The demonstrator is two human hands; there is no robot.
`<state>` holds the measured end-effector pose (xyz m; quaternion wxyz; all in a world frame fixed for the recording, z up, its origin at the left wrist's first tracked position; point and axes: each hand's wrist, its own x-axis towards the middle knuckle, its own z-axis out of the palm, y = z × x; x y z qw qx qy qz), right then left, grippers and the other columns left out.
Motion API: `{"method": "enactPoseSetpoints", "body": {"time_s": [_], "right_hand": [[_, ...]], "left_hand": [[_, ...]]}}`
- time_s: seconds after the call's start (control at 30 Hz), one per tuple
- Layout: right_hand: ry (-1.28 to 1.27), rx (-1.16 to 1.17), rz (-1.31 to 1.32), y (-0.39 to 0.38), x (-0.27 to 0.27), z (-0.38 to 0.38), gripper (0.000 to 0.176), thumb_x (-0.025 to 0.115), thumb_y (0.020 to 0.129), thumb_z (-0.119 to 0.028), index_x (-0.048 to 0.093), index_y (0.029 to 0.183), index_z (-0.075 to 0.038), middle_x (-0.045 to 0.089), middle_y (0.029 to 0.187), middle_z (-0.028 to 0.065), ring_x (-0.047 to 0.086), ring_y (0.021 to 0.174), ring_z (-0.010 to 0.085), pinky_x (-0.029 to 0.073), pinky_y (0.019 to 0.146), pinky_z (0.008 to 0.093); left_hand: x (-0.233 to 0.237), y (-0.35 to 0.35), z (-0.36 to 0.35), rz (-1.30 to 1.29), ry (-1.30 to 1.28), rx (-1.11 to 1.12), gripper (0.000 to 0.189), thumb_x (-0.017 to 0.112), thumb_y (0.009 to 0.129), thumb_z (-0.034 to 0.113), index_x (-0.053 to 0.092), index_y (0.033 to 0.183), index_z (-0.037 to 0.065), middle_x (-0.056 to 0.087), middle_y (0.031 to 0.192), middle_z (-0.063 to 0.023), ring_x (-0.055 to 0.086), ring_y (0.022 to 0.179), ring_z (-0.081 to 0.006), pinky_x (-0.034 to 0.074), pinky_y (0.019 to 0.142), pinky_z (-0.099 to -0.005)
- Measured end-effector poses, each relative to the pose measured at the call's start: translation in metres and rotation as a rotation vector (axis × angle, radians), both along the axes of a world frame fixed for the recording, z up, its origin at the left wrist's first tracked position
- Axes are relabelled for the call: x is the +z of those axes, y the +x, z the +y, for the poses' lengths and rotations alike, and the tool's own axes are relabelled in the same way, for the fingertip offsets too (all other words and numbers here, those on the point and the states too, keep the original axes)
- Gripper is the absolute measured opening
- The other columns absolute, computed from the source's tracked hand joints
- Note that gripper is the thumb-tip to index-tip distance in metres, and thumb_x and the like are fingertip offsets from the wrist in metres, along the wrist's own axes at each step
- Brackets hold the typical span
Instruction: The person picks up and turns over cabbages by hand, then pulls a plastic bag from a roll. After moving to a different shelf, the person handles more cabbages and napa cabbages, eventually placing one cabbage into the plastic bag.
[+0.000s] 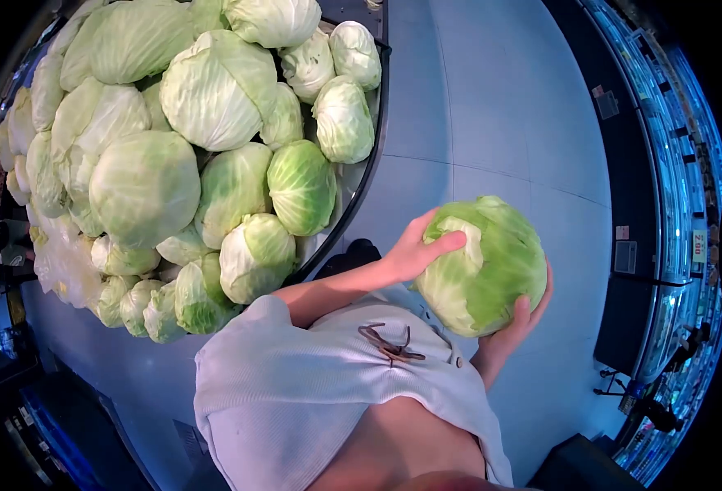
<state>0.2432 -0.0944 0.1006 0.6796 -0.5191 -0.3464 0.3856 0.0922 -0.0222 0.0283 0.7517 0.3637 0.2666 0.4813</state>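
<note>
green cabbage (492, 270) clasped between half-curled left hand (423, 252) and right hand (526, 319), right of the black rim (372, 173), floor (426, 184) showing between.

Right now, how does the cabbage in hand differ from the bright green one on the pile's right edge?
The held cabbage is off the display, between left hand and right hand; the bright green cabbage rests against others. The held cabbage looks rounder and larger; the bright green cabbage looks more oval and smaller. Both are green with paler areas.
</note>
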Motion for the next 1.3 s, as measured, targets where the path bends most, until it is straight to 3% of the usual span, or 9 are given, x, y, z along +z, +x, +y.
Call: {"method": "enactPoseSetpoints", "body": {"time_s": [0.2,0.27,0.5,0.7,0.8,1.13,1.3], "right_hand": [[-0.016,0.110,-0.033,0.035,-0.011,0.095,0.073,0.064,0.083,-0.036,0.036,0.142,-0.003,0.046,0.135,0.0183,0.051,0.122,0.0318,0.048,0.097,0.0417],[-0.064,0.182,0.098,0.038,-0.007,0.125,0.071,0.063,0.084,-0.033,0.036,0.142,-0.003,0.046,0.135,0.0186,0.051,0.122,0.0320,0.047,0.099,0.0419],[-0.142,0.534,0.208,0.083,-0.024,0.248,0.066,0.062,0.086,-0.025,0.036,0.142,-0.002,0.046,0.136,0.0186,0.051,0.123,0.0304,0.045,0.102,0.0404],[-0.206,0.848,0.215,0.123,-0.021,0.336,0.062,0.061,0.089,-0.027,0.037,0.140,0.000,0.049,0.134,0.0183,0.052,0.122,0.0284,0.044,0.102,0.0392],[-0.276,0.924,0.164,0.130,-0.026,0.368,0.050,0.050,0.097,-0.027,0.040,0.137,0.000,0.051,0.131,0.0158,0.053,0.120,0.0260,0.045,0.100,0.0368],[-0.440,1.095,0.234,0.098,-0.051,0.446,0.049,0.051,0.097,-0.021,0.038,0.138,0.001,0.051,0.131,0.0164,0.053,0.118,0.0235,0.044,0.100,0.0355],[-0.431,1.093,0.209,0.054,-0.057,0.495,0.047,0.050,0.098,-0.024,0.040,0.137,0.001,0.053,0.129,0.0157,0.053,0.118,0.0227,0.045,0.099,0.0351]], "left_hand": [[0.007,0.022,0.078,0.092,-0.019,0.137,0.051,0.071,0.089,0.029,0.053,0.126,-0.002,0.064,0.111,-0.0082,0.058,0.101,-0.0127,0.048,0.088,-0.0296],[0.001,0.030,0.096,0.076,-0.066,0.207,0.051,0.070,0.089,0.029,0.053,0.126,-0.002,0.064,0.112,-0.0083,0.059,0.101,-0.0130,0.048,0.088,-0.0295],[0.003,0.067,0.155,0.085,-0.176,0.564,0.050,0.069,0.090,0.030,0.054,0.125,-0.002,0.064,0.111,-0.0088,0.060,0.099,-0.0132,0.049,0.087,-0.0290],[0.022,0.113,0.191,0.169,-0.291,0.806,0.051,0.066,0.091,0.036,0.055,0.124,-0.002,0.065,0.108,-0.0082,0.061,0.095,-0.0131,0.050,0.085,-0.0282],[0.016,0.120,0.203,0.271,-0.346,0.794,0.055,0.063,0.093,0.042,0.054,0.124,-0.002,0.064,0.111,-0.0087,0.060,0.098,-0.0137,0.049,0.087,-0.0288],[-0.014,0.101,0.238,0.185,-0.417,0.878,0.066,0.058,0.093,0.052,0.047,0.131,-0.001,0.057,0.121,-0.0099,0.054,0.109,-0.0159,0.043,0.096,-0.0321],[-0.025,0.052,0.283,0.129,-0.266,0.812,0.069,0.058,0.093,0.051,0.042,0.135,-0.001,0.054,0.127,-0.0105,0.051,0.115,-0.0167,0.040,0.100,-0.0324]]}}
